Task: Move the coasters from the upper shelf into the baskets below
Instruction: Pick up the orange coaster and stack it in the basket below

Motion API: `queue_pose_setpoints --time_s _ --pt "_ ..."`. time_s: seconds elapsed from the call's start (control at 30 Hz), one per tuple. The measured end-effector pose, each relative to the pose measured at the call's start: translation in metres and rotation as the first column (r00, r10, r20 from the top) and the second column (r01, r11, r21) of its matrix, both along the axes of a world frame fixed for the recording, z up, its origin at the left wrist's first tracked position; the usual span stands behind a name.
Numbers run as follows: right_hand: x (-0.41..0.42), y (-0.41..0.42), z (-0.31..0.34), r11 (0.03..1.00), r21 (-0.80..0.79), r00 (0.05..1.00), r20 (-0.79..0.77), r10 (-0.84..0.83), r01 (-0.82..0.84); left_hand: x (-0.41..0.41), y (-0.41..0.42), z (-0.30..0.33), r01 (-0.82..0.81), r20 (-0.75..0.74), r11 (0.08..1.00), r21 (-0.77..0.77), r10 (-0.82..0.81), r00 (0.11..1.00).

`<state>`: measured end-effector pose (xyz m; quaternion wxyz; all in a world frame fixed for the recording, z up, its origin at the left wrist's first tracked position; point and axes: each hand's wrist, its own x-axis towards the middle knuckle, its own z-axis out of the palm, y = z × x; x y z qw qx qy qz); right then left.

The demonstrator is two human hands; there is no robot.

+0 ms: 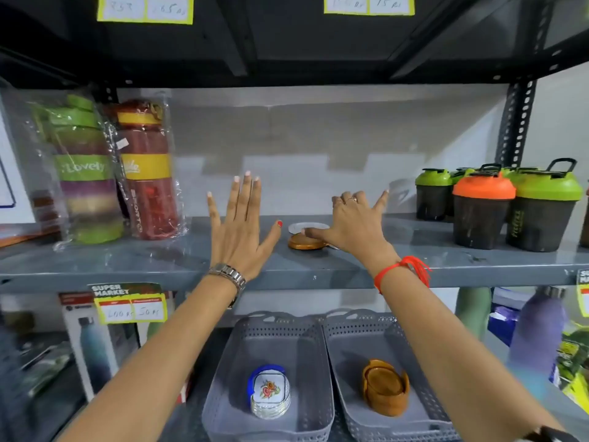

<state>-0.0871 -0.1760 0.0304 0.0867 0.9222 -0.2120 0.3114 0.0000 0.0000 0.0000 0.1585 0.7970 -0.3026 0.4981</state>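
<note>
While both arms reach up to the grey upper shelf (446, 250), my left hand (237, 229) hovers flat with all fingers spread wide, holding nothing, its thumb tip close to the coasters but apart from them. My right hand (353, 224) rests on the shelf just right of them, little finger flung out, the other fingers curled back, the thumb (315, 232) stretched left. Two round coasters lie flat between the hands: a brown coaster (304, 242) nearer the shelf edge and a white coaster (302, 225) just behind it. Being discs, they have no long axis I can name; their faces point up. The right thumb lies across the gap where the two meet, its tip over the white one's near edge and touching or nearly touching the brown one's top; I cannot tell whether it presses down. The palm covers the brown coaster's right rim, so whether the hand grips it I cannot tell. Below, two grey baskets stand side by side, touching: the left basket (223, 362) holds a blue holder with white floral coasters (269, 392), the right basket (424, 393) a brown holder with brown coasters (385, 387). Shaker bottles (483, 212) stand well apart to the right.
</note>
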Motion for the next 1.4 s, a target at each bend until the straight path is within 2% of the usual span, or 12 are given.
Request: queue_pose_setpoints --time_s 0.23,0.53,0.77,0.87,1.03,1.1,1.2,1.3,1.4 --pt "0.011 0.007 -0.004 0.985 0.174 0.983 -0.182 0.021 0.011 -0.010 0.013 -0.036 -0.066 0.017 0.997 0.048 0.065 0.998" --pt "0.023 0.006 -0.006 0.943 0.332 0.978 -0.206 0.042 0.030 -0.014 0.015 -0.052 -0.079 -0.001 0.997 0.004 0.079 0.997" --pt "0.024 0.007 -0.009 0.952 0.301 0.989 -0.144 -0.016 0.059 -0.014 0.014 -0.053 -0.075 -0.022 0.997 -0.033 0.074 0.997" --pt "0.016 0.008 -0.009 0.968 0.246 0.999 -0.027 -0.044 0.050 -0.013 0.013 -0.052 -0.068 -0.017 0.997 -0.045 0.067 0.998" --pt "-0.007 0.017 -0.011 0.984 0.174 0.951 0.296 -0.091 0.040 -0.013 0.012 -0.052 -0.056 0.004 0.996 -0.067 0.057 0.998" --pt "-0.018 0.023 -0.014 0.991 0.130 0.890 0.447 -0.091 0.036 -0.013 0.012 -0.053 -0.058 0.009 0.996 -0.064 0.058 0.998" --pt "-0.032 0.033 -0.020 0.998 0.023 0.738 0.673 -0.056 0.055 -0.013 0.012 -0.053 -0.060 0.013 0.996 -0.059 0.060 0.998" --pt "-0.044 0.042 -0.023 0.998 -0.039 0.605 0.796 0.003 0.046 -0.013 0.012 -0.053 -0.051 0.015 0.997 -0.065 0.053 0.999" --pt "-0.057 0.052 -0.024 0.997 -0.082 0.509 0.858 0.074 -0.005 -0.013 0.012 -0.053 -0.054 0.023 0.996 -0.066 0.056 0.998"
